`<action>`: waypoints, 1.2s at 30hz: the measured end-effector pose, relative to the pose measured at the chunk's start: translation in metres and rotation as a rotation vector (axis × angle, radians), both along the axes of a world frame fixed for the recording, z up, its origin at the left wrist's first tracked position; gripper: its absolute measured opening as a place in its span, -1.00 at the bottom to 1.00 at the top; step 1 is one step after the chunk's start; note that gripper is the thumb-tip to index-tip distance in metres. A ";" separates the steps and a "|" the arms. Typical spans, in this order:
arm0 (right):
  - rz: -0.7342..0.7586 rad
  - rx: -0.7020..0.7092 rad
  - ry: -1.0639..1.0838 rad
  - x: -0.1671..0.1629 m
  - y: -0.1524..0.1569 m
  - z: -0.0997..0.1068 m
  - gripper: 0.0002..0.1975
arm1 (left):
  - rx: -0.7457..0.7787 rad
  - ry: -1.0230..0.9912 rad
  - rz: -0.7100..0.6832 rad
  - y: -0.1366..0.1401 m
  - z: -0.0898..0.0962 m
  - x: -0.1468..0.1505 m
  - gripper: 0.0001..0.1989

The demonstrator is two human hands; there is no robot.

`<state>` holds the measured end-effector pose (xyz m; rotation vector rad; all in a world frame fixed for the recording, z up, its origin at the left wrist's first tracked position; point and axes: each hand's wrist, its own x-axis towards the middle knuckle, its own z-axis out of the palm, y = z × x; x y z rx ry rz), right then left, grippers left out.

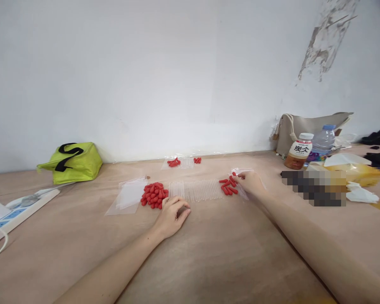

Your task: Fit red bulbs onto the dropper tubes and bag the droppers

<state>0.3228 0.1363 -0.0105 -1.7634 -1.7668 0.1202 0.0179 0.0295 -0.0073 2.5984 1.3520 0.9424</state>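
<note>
My right hand (pixel 249 182) pinches a red rubber bulb (pixel 234 174) between thumb and fingertips, at the edge of a small group of red bulbs (pixel 229 187). A clear plastic bag (pixel 243 192) lies under that hand. My left hand (pixel 173 216) rests on the table with fingers curled and thumb near the index fingertip; whether anything is between them is hidden. Just beyond it sits a larger pile of red bulbs (pixel 152 195). Thin clear tubes (pixel 204 191) lie side by side in a row between both groups.
Flat clear bags (pixel 129 195) lie left of the pile. Near the wall is a bag with tubes (pixel 186 163) and red bulbs (pixel 174 162). A yellow-green pouch (pixel 77 162) and power strip (pixel 22 215) are left. Bottles (pixel 299 152) and a beige bag (pixel 288 133) stand right.
</note>
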 end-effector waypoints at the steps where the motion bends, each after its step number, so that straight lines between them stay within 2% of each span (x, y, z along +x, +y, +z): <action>1: -0.011 0.001 0.008 0.001 0.000 0.001 -0.72 | -0.005 0.003 0.000 0.000 0.000 0.000 -0.92; 4: -0.055 0.013 0.029 0.002 -0.002 0.004 -0.79 | -0.010 0.011 0.003 0.000 0.001 0.000 -0.92; 7: -0.002 -0.021 0.033 0.002 -0.007 0.009 -0.80 | 0.000 0.012 0.009 0.001 0.001 0.001 -0.91; 11: 0.162 -0.204 -0.036 0.003 -0.015 0.019 -0.71 | 0.021 0.012 0.027 0.002 -0.001 0.001 -0.92; 15: 0.232 -0.358 -0.030 0.002 -0.016 0.020 -0.78 | 0.041 0.007 0.073 0.003 -0.004 0.000 -0.92; 19: 0.204 -0.395 0.030 0.001 -0.014 0.017 -0.84 | 0.071 0.006 0.151 0.004 -0.007 0.000 -0.93; 23: 0.125 -0.406 0.031 0.002 -0.017 0.027 -0.87 | 0.092 0.043 0.288 0.005 -0.003 -0.003 -0.89; 27: 0.082 -0.299 -0.032 -0.007 -0.025 0.041 -0.88 | 0.123 0.201 0.462 0.020 0.018 -0.007 -0.80; 29: 0.189 -0.189 0.029 -0.021 -0.033 0.041 -0.86 | 0.069 0.280 0.544 0.034 0.030 -0.007 -0.78; 31: 0.372 -0.080 0.122 -0.042 -0.042 0.036 -0.84 | 0.017 0.300 0.597 0.051 0.037 -0.003 -0.76; 36: 0.640 0.102 0.010 -0.086 -0.070 0.012 -0.93 | -0.079 0.323 0.698 0.080 0.033 0.014 -0.70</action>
